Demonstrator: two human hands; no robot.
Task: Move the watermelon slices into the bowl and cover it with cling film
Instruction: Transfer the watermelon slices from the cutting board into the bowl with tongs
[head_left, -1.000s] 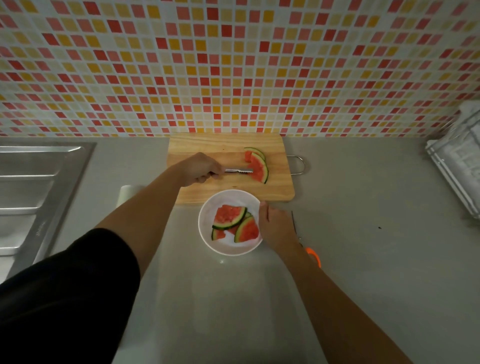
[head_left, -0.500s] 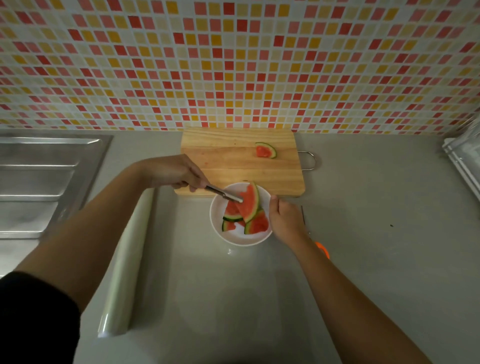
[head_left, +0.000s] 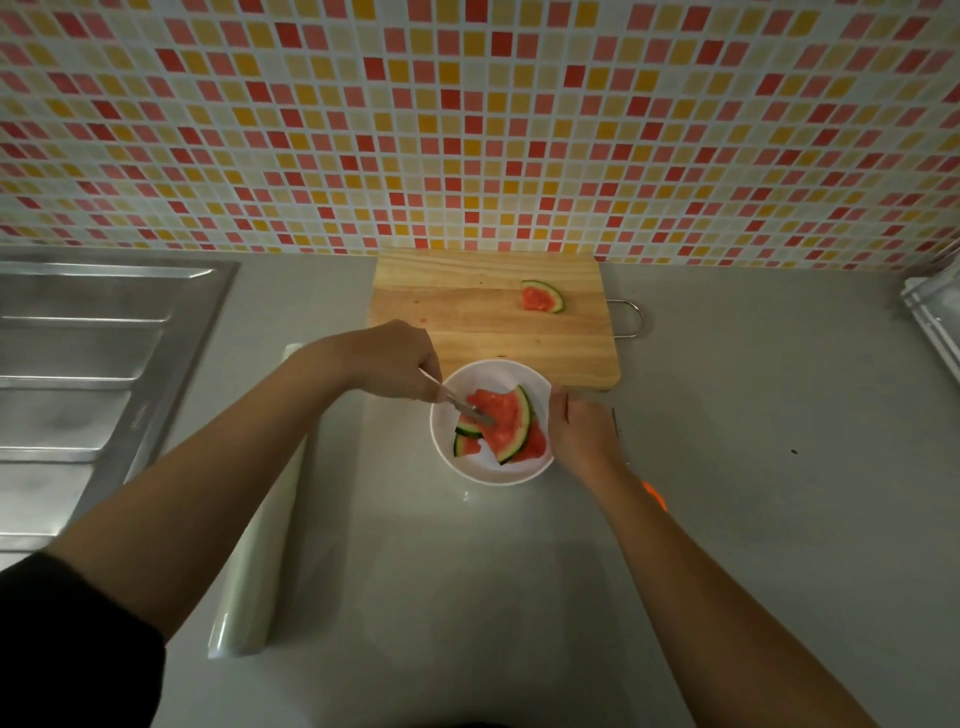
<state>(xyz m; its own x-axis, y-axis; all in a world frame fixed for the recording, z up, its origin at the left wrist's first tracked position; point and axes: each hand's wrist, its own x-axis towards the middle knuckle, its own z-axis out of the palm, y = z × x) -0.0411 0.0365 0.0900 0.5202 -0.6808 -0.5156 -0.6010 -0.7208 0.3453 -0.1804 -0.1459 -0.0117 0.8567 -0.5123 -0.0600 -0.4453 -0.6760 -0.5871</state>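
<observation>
left hand (head_left: 395, 364) — fingers clenched round metal tongs (head_left: 465, 408), tips on the pile in the bowl | right hand (head_left: 582, 431) grasps white bowl (head_left: 488, 470) at its right rim | watermelon slices (head_left: 501, 421) heaped inside, red flesh, green rind | lone slice (head_left: 542, 297) lies on cutting board (head_left: 467, 312) — behind the bowl

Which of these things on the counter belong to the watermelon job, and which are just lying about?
Part of the job: white bowl, held by the right hand; watermelon slices in it; last slice on the cutting board; metal tongs in the left hand; cling film roll.
Lying about: sink drainer; orange-handled tool, mostly hidden; rack at the right edge.
</observation>
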